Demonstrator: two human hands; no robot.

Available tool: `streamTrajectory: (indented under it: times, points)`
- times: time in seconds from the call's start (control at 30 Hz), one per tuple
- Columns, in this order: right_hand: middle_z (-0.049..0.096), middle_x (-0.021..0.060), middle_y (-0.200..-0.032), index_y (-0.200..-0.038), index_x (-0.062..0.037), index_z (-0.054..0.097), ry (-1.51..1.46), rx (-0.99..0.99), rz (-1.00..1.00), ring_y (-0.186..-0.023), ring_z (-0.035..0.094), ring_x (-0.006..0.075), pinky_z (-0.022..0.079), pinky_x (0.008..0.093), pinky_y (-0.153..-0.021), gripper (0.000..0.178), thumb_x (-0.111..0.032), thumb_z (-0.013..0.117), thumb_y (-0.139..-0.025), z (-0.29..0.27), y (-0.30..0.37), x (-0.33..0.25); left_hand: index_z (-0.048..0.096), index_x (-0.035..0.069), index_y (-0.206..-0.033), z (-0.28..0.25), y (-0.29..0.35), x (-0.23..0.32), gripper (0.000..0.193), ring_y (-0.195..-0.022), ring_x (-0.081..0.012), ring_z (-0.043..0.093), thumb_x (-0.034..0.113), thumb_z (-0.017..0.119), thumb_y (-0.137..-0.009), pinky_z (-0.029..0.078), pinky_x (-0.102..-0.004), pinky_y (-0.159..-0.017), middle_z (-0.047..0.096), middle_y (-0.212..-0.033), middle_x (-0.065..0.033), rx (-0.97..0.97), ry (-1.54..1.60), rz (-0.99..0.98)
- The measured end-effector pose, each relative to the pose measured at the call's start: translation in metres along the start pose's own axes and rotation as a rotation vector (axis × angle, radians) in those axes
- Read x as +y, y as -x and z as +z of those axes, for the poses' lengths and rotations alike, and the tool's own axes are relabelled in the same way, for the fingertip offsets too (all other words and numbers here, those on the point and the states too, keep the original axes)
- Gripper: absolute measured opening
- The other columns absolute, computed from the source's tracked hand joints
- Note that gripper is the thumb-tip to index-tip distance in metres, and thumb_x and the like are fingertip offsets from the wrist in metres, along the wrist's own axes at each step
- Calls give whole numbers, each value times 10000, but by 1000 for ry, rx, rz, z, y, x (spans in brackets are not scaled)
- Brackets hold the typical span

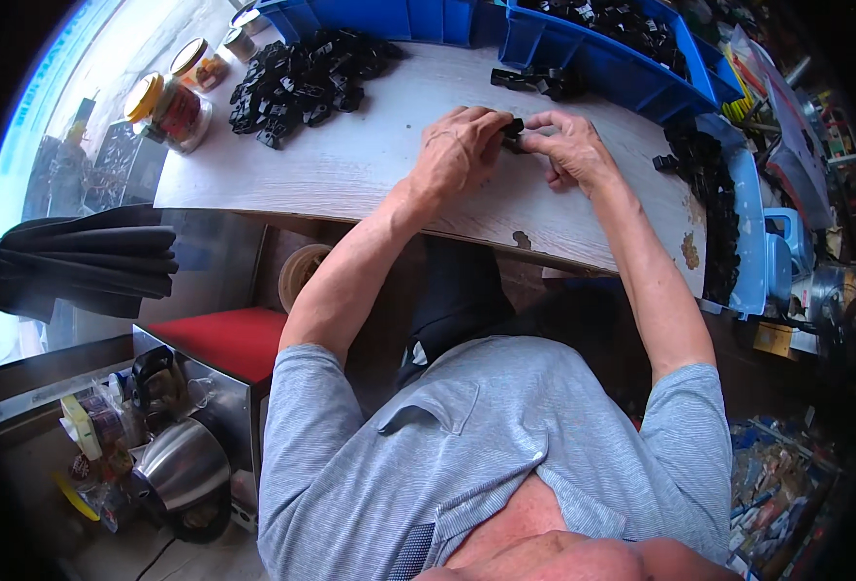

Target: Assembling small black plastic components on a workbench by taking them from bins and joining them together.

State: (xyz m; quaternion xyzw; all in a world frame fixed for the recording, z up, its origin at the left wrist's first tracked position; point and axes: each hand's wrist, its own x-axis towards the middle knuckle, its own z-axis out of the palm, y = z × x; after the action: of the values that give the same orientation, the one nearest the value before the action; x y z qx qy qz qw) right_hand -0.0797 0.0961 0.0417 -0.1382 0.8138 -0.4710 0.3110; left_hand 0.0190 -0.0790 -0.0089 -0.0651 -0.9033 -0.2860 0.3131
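Observation:
Over the middle of the white table [350, 165], both my hands meet at a small black plastic part [512, 128]. My left hand [457, 150] is closed, its thumb and fingers pinching the part from the left. From the other side, my right hand [571, 150] pinches at the same part with thumb and index finger, the other fingers curled. Fingers cover much of the part, so its exact shape is hidden. Beyond my hands lies a small group of black parts [534, 81]. A large heap of similar black parts [302, 82] sits at the far left.
Blue bins [592, 63] line the table's far side, one filled with black pieces. Jars with lids [171, 111] stand at the left. On the right, a light blue tray [749, 232] adjoins more black parts [704, 174]. A steel kettle [184, 465] is low at the left.

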Motion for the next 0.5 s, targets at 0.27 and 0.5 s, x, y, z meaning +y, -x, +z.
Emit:
streamTrajectory:
  times: [0.27, 0.5]
  points:
    - [525, -4, -595, -1227, -57, 634, 102, -50, -67, -469, 525, 91, 446, 264, -415, 397, -158, 702, -850, 2, 0, 4, 695, 95, -1145, 1, -1, -1, 272, -955, -322, 672, 77, 644, -879, 551, -407, -825, 711, -1048, -116, -47, -12, 60]
    - [569, 29, -604, -1208, -73, 658, 92, 2, -102, -474, 546, 105, 455, 263, -425, 369, -179, 684, -856, 4, 5, 6, 676, 58, -1186, -3, -5, 2, 283, -997, -343, 679, 36, 627, -907, 565, -398, -846, 700, -1107, -146, -125, 43, 101]
